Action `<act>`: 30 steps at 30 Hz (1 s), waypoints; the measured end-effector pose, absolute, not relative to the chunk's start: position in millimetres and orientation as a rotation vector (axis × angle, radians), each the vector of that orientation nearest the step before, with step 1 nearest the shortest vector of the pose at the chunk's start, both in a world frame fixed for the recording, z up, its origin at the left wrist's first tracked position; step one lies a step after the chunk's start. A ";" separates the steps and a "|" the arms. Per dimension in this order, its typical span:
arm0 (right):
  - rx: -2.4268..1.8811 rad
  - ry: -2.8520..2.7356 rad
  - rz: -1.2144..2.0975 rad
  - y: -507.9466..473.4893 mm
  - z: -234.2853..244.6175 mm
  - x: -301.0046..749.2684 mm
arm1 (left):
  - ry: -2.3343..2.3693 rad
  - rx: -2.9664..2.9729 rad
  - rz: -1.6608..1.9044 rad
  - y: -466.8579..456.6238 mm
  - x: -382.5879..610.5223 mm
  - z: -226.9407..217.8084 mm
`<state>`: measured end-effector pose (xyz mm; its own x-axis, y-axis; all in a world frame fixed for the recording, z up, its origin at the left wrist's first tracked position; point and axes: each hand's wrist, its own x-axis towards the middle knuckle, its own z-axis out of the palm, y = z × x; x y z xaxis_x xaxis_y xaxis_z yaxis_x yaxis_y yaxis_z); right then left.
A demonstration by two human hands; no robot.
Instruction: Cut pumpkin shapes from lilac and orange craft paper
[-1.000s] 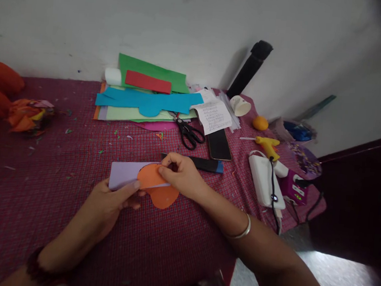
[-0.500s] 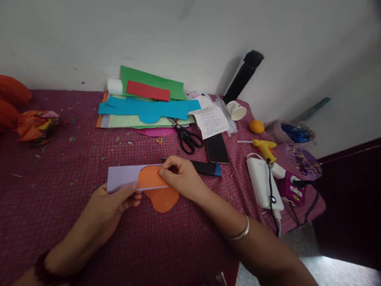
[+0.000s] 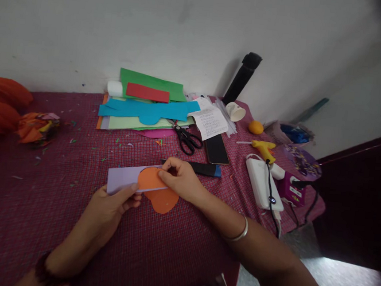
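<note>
My left hand (image 3: 118, 203) grips the lower edge of a lilac paper strip (image 3: 122, 177), thumb on top and fingers beneath. On the strip's right part lies an orange paper cutout (image 3: 150, 178) with a rounded edge. My right hand (image 3: 180, 180) pinches the cutout and the strip together at their right end. Below the strip, more rounded orange paper (image 3: 163, 201) shows; whether it joins the upper piece I cannot tell. Just behind my right hand lies a black cutter knife (image 3: 206, 169) with a blue end.
Behind are coloured sheets (image 3: 146, 109), black scissors (image 3: 187, 139), a written paper (image 3: 210, 121) and a phone (image 3: 216, 149). To the right sit a yellow glue gun (image 3: 263, 149), a white power bank (image 3: 262, 182) with cables and a purple socket box (image 3: 293, 190). Orange paper pumpkins (image 3: 2, 104) stand left.
Both hands keep the same hold on the lilac strip and orange cutout. The whole view has shifted very slightly; nothing else has visibly moved.
</note>
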<state>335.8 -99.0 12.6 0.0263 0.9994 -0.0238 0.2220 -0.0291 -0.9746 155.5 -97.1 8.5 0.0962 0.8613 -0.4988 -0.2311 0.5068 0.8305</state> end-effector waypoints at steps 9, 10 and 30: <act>-1.398 -1.349 1.117 -100.6 11.6 335.0 | 1.192 0.653 0.891 -96.8 155.8 11.7; -1.400 -1.349 1.119 -100.7 11.7 334.8 | 1.198 0.650 0.890 -96.8 156.0 12.1; -1.214 -1.081 1.425 -102.5 4.5 333.3 | 1.320 0.792 0.977 -98.0 156.2 9.8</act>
<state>333.3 -102.5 4.5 -0.0655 0.9847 -0.1614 -0.1102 -0.1679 -0.9796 156.2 -98.0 9.8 -0.0144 0.9120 -0.4098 -0.1257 0.4050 0.9056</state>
